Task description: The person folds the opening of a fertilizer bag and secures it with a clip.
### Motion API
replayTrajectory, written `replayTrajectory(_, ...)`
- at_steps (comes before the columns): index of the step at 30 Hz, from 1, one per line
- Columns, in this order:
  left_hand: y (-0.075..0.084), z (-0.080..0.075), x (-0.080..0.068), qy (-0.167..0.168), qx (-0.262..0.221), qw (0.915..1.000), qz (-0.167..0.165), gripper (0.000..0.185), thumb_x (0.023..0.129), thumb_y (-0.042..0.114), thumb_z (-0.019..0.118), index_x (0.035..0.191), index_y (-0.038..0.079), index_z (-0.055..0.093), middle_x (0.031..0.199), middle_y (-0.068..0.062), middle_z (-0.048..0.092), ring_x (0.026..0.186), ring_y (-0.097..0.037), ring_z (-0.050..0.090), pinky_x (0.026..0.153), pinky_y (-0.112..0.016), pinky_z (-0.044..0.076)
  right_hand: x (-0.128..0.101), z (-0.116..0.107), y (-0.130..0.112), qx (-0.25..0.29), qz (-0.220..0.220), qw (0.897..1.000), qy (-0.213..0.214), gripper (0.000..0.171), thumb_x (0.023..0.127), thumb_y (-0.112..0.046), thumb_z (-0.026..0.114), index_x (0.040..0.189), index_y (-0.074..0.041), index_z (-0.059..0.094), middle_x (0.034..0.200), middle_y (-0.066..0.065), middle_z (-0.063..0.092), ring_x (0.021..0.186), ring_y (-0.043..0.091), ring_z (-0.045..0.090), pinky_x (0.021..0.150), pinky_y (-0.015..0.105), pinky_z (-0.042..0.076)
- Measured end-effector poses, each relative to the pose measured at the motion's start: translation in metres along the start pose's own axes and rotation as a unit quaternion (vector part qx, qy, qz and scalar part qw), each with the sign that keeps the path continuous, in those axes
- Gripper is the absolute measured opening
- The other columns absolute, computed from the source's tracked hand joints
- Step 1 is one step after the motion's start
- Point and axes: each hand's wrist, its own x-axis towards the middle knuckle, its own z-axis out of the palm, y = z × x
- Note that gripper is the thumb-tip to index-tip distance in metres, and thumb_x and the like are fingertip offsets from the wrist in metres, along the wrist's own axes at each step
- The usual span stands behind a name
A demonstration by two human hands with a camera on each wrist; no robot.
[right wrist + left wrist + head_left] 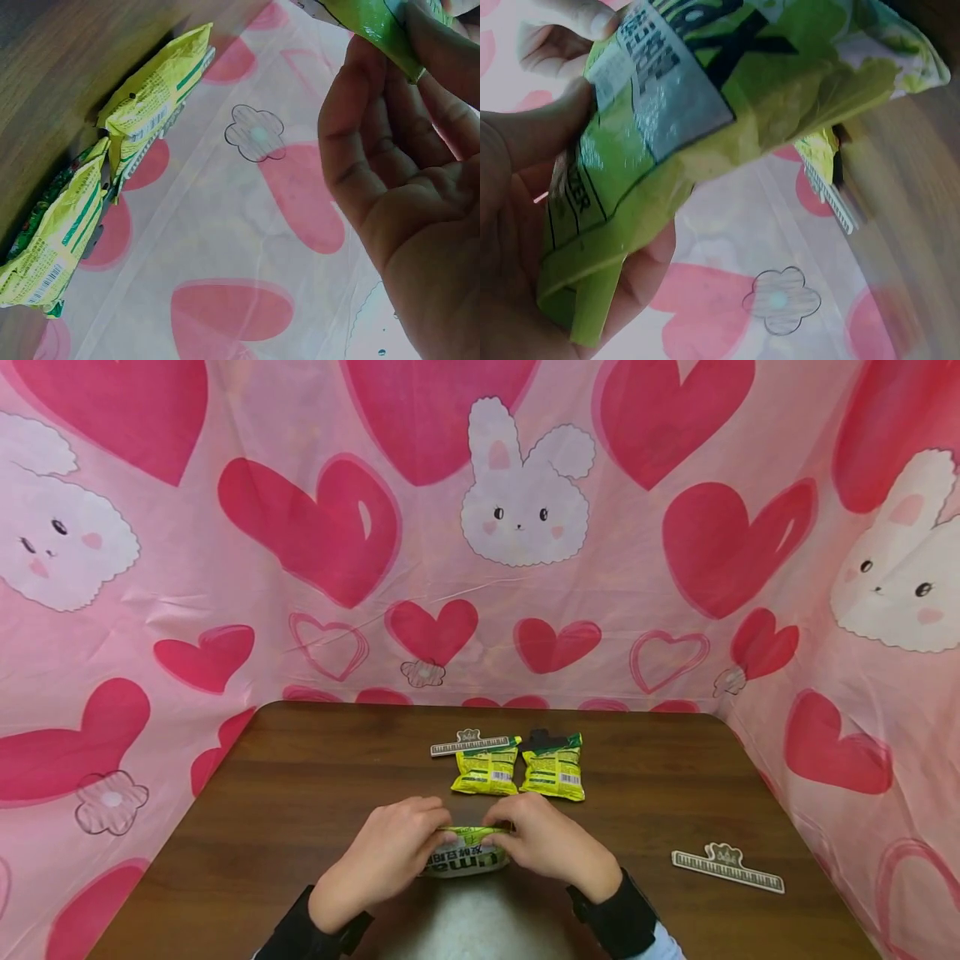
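Both hands hold a green snack bag (467, 853) by its top edge, close to the front of the table. The left hand (397, 847) pinches the bag's left top corner, thumb on the near face and fingers behind. At the right top corner, the right hand (553, 842) grips in the same way. The left wrist view shows the bag (705, 97) large, with dark lettering and a folded strip at its edge beside the left fingers. In the right wrist view only a green corner (375, 26) of it appears between thumb and fingers.
Two yellow-green packets, one left (487, 770) and one right (553, 770), lie farther back. A white clip (469, 743) sits on the left one's top, a black clip (542, 739) on the other's. Another white clip (727, 867) lies at the right. A pink heart-print cloth surrounds the table.
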Motion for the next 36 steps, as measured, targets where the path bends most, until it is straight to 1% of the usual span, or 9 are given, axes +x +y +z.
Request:
replayTrajectory(5,-0.003,-0.004,0.000,-0.019,-0.029,0.9993,-0.012,0.013,0.092,0.031,0.084,0.094,0.020,0.078,0.086,0.015,0.057,0.075,-0.002,0.054,0.064,-0.026,0.049,0.000,0.000,0.004,0.008,-0.020,1.000,-0.005,0.005,0.095,-0.012,0.080,0.100,-0.014,0.081,0.090,-0.014,0.072,0.078,0.000,0.060,0.073,0.023,0.053)
replayTrajectory(9,-0.008,-0.008,0.000,-0.023,-0.055,0.9979,-0.023,0.015,0.088,0.030,0.087,0.098,0.021,0.080,0.091,0.017,0.063,0.078,0.000,0.058,0.067,-0.028,0.051,-0.001,-0.001,0.005,0.013,-0.021,1.000,-0.013,0.006,0.095,-0.010,0.079,0.100,-0.014,0.082,0.089,-0.014,0.071,0.078,-0.001,0.061,0.073,0.023,0.053)
replayTrajectory(13,-0.012,-0.009,0.000,-0.007,-0.073,0.9971,-0.022,0.014,0.087,0.024,0.089,0.095,0.020,0.079,0.088,0.018,0.065,0.078,0.000,0.060,0.068,-0.029,0.052,-0.001,-0.002,0.006,0.016,-0.011,1.000,-0.019,0.006,0.096,-0.011,0.079,0.100,-0.014,0.082,0.090,-0.014,0.071,0.078,0.000,0.060,0.074,0.024,0.053)
replayTrajectory(17,-0.012,-0.005,-0.001,0.025,-0.064,0.9976,-0.005,0.011,0.087,0.019,0.088,0.091,0.018,0.078,0.084,0.016,0.064,0.074,0.001,0.057,0.065,-0.027,0.051,-0.001,0.000,0.006,0.007,-0.009,1.000,-0.011,0.005,0.098,-0.015,0.078,0.102,-0.015,0.081,0.091,-0.015,0.068,0.080,0.002,0.059,0.075,0.025,0.053)
replayTrajectory(22,-0.010,-0.002,-0.002,0.040,-0.057,0.9975,0.009,0.010,0.089,0.017,0.086,0.090,0.018,0.077,0.082,0.016,0.059,0.072,0.001,0.054,0.063,-0.025,0.048,0.002,0.006,0.003,0.000,-0.014,1.000,0.014,0.015,0.099,-0.023,0.078,0.112,-0.016,0.079,0.102,-0.015,0.069,0.094,0.004,0.061,0.085,0.029,0.053)
replayTrajectory(24,-0.008,-0.002,-0.003,0.036,-0.058,0.9976,0.009,0.009,0.091,0.017,0.085,0.091,0.018,0.076,0.082,0.017,0.057,0.071,0.001,0.052,0.062,-0.024,0.047,0.004,0.009,0.000,-0.010,-0.023,0.999,0.026,0.017,0.099,-0.024,0.077,0.114,-0.016,0.078,0.105,-0.015,0.070,0.098,0.004,0.061,0.088,0.030,0.053)
replayTrajectory(27,-0.006,-0.003,-0.003,0.019,-0.060,0.9980,0.001,0.007,0.093,0.017,0.083,0.093,0.018,0.076,0.083,0.016,0.057,0.071,0.000,0.051,0.062,-0.025,0.046,0.005,0.012,-0.002,-0.025,-0.040,0.998,0.041,0.011,0.099,-0.021,0.076,0.109,-0.016,0.078,0.102,-0.014,0.070,0.096,0.005,0.061,0.087,0.029,0.053)
replayTrajectory(31,-0.004,-0.002,-0.001,-0.006,-0.059,0.9982,-0.011,0.006,0.095,0.020,0.081,0.099,0.017,0.078,0.089,0.014,0.063,0.076,-0.002,0.056,0.066,-0.027,0.051,0.006,0.014,-0.002,-0.030,-0.057,0.997,0.046,0.007,0.099,-0.017,0.076,0.105,-0.015,0.078,0.098,-0.013,0.069,0.092,0.004,0.060,0.085,0.026,0.053)
replayTrajectory(36,-0.004,0.001,0.000,-0.018,-0.063,0.9979,0.000,0.012,0.094,0.027,0.083,0.100,0.019,0.078,0.087,0.016,0.064,0.077,-0.002,0.057,0.067,-0.028,0.051,0.005,0.017,-0.002,-0.027,-0.079,0.996,0.042,0.005,0.099,-0.015,0.076,0.103,-0.014,0.078,0.096,-0.011,0.067,0.090,0.003,0.059,0.083,0.023,0.052)
